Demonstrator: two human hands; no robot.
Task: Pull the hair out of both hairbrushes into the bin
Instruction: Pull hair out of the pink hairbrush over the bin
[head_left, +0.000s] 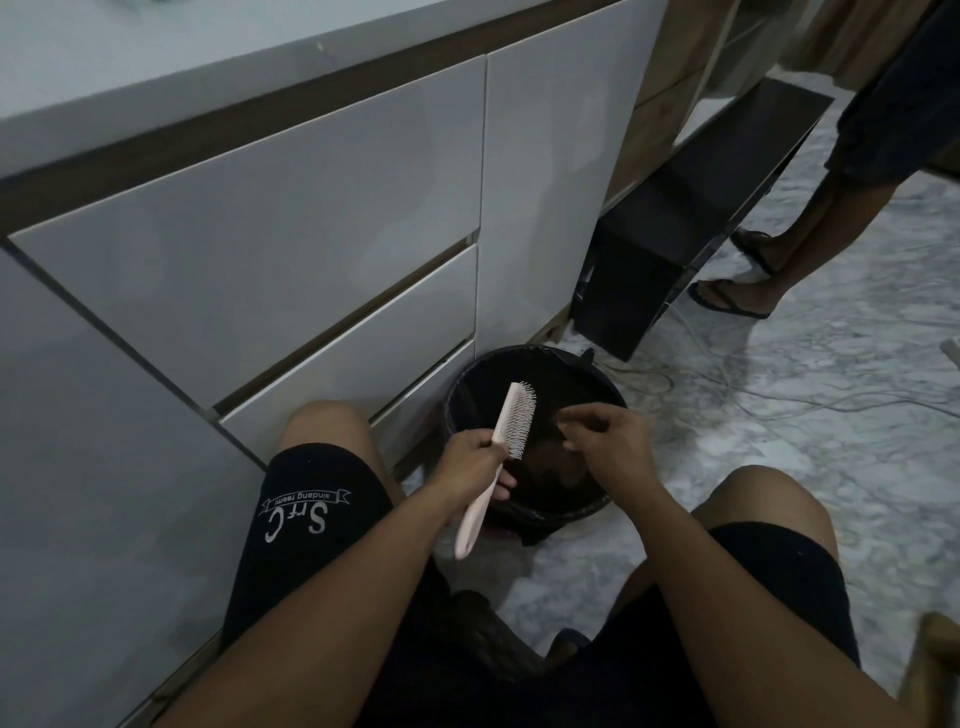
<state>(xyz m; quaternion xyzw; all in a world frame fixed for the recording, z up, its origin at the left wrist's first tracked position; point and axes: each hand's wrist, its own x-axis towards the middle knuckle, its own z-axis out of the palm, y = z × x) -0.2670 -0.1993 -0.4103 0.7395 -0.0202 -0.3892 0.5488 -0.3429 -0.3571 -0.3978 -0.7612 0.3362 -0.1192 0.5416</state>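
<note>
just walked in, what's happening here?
A seated person is cleaning a pink hairbrush over a black bin on the floor by the white cabinets. The left hand grips the brush at its neck, bristles facing right. The right hand hangs over the bin with fingers pinched together; whether it holds hair is too dark to tell. Only one brush is in view.

floor (831, 441): pale marble | cabinet (311, 234): glossy white drawers, left | light: dim
</note>
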